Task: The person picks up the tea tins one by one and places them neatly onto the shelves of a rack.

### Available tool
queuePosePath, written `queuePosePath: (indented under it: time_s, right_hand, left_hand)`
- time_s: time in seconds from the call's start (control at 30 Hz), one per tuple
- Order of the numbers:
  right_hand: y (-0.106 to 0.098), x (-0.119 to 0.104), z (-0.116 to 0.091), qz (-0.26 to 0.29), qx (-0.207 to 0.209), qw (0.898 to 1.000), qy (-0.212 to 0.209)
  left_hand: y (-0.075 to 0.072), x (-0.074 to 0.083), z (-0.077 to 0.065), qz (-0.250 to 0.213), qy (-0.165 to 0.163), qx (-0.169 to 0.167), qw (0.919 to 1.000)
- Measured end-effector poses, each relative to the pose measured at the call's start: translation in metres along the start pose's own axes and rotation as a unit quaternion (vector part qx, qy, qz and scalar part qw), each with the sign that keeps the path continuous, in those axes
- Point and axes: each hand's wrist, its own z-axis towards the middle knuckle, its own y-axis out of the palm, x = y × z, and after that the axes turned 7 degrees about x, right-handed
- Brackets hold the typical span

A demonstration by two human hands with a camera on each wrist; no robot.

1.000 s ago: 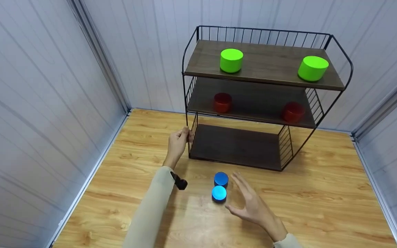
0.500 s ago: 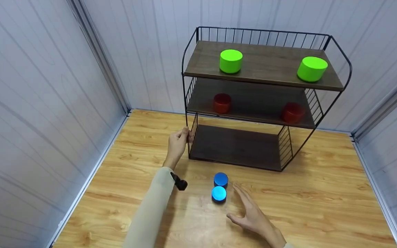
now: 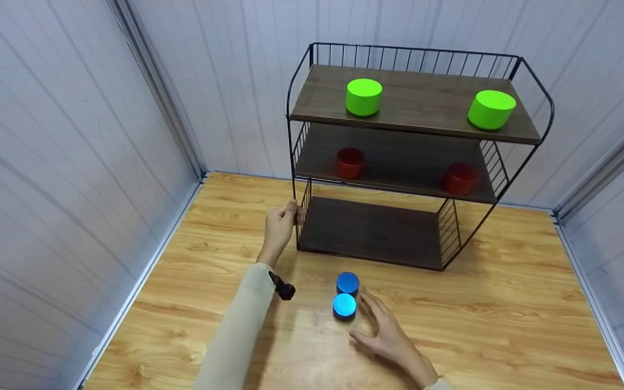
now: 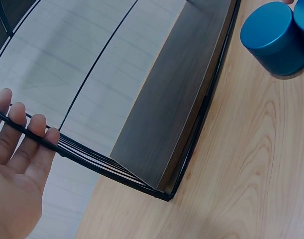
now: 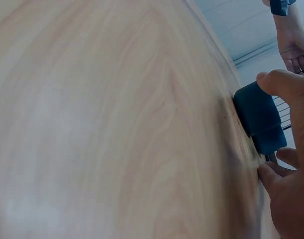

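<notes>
My left hand (image 3: 279, 227) grips the left side frame of a black wire shelf rack (image 3: 369, 233). In the left wrist view its fingers (image 4: 35, 142) curl round a thin black bar. Two blue round tins stand touching on the wooden floor before the rack: a nearer tin (image 3: 344, 306) with a brighter lid and a farther tin (image 3: 348, 283). My right hand (image 3: 390, 336) is just right of them, thumb and fingers spread, holding nothing. The right wrist view has its thumb (image 5: 278, 84) close to a blue tin (image 5: 258, 109); contact is unclear.
Two green tins, left (image 3: 364, 98) and right (image 3: 492, 110), stand on the top shelf. On the shaded middle shelf sit two red tins, one left (image 3: 350, 163) and one right (image 3: 460, 179). Pale panel walls (image 3: 63, 162) enclose the floor on the left, back and right.
My right hand drew back slightly, then moved left, closer to the blue tins. The left hand keeps its grip on the rack, and the tins have not moved.
</notes>
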Motion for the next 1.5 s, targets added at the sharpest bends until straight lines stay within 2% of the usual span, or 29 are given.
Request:
queuePosePath:
  time_s: [0.23,0.53,0.87,1.13,1.5]
  right_hand:
    - [0.008,0.000,0.004,0.019,0.000,1.000,-0.011]
    - [0.010,-0.002,0.008,0.011,-0.003,1.000,0.011]
    - [0.015,-0.001,0.011,-0.012,0.024,0.999,-0.036]
    - [0.019,0.002,0.012,-0.020,0.043,0.997,-0.062]
    - [0.020,0.003,0.015,-0.022,0.040,0.997,-0.058]
  left_hand:
    - [0.001,0.002,-0.001,0.001,-0.014,0.006,0.9999]
    - [0.001,0.002,-0.001,-0.001,-0.012,0.005,0.9999]
    - [0.000,-0.001,0.000,0.003,-0.007,-0.001,1.0000]
    - [0.000,-0.002,0.002,-0.019,-0.014,-0.007,0.9997]
    - [0.000,0.001,-0.002,-0.001,0.003,-0.003,1.0000]
